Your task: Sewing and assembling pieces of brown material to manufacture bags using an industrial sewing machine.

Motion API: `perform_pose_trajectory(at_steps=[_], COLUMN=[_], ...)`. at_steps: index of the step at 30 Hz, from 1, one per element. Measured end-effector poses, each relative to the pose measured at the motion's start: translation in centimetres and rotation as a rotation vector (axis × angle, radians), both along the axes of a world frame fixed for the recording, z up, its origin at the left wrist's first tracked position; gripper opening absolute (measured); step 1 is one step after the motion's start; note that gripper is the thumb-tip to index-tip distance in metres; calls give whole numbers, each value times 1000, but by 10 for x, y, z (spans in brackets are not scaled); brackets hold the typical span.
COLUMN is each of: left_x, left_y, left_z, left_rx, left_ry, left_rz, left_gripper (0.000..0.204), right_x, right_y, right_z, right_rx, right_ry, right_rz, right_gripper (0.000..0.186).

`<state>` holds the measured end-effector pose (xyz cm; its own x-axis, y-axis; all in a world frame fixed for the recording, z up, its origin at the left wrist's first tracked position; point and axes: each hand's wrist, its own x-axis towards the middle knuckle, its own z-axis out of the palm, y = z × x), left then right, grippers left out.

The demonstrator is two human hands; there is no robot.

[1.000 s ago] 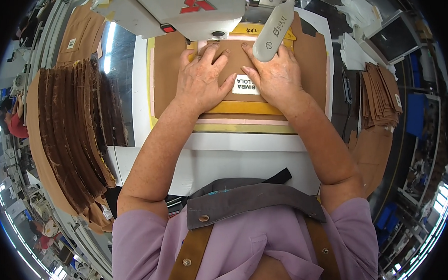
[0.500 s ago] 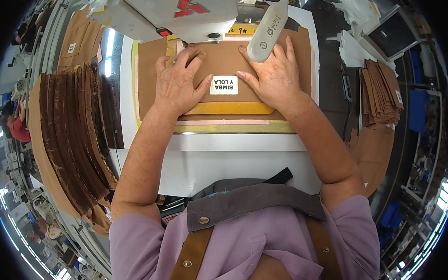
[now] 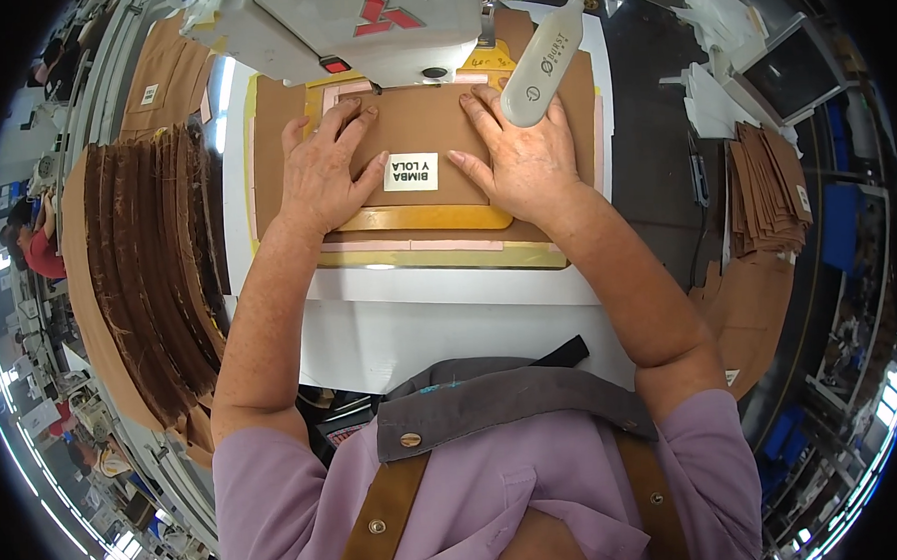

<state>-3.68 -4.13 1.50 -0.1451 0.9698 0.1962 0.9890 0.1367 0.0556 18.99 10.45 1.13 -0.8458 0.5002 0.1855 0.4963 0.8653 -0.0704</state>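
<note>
A flat brown fabric panel (image 3: 411, 116) with a white label (image 3: 411, 173) lies under both my palms, set within a yellow frame (image 3: 426, 218). My left hand (image 3: 329, 170) rests on the panel left of the label, fingers spread and pointing away from me. On the label's other side, my right hand (image 3: 525, 162) lies flat with its fingers apart; the white lamp (image 3: 544, 71) hides some of its fingertips. Just beyond my fingertips hangs the white head of a sewing machine (image 3: 357, 29) with a red button.
A thick stack of brown fabric pieces (image 3: 148, 283) stands at the left, with a labelled brown piece (image 3: 164, 77) behind it. At the right are another brown stack (image 3: 765, 191) and a screen (image 3: 789, 65). White sheeting (image 3: 441, 330) lies before me.
The panel, its label and the yellow frame have shifted left under the machine head. Both my hands have moved left with them, still lying flat.
</note>
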Motion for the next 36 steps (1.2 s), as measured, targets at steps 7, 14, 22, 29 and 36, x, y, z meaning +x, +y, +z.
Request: perform_pose_trajectory(at_steps=[7,14,22,29,36], left_x=[-17,-14,14,30,31], left_y=[-7,-7,28,43,44], left_z=[2,13,-2,-18,-19], left_rx=[-29,-68,165,190,147], left_ry=[36,70,-125,-248,-315], left_rz=[14,83,-92,-130,-163], left_gripper=[53,46,35,36,44], right_x=[-13,-28,-31,-18,0], right_y=[-6,-12,-13,-2,-2], right_z=[-5,-13,-18,-16,2], right_rx=[-68,-63,-49,-239,-217], right_ry=[38,187,185,427,389], right_rz=[4,76,93,185,230], right_gripper=[61,55,57,43,40])
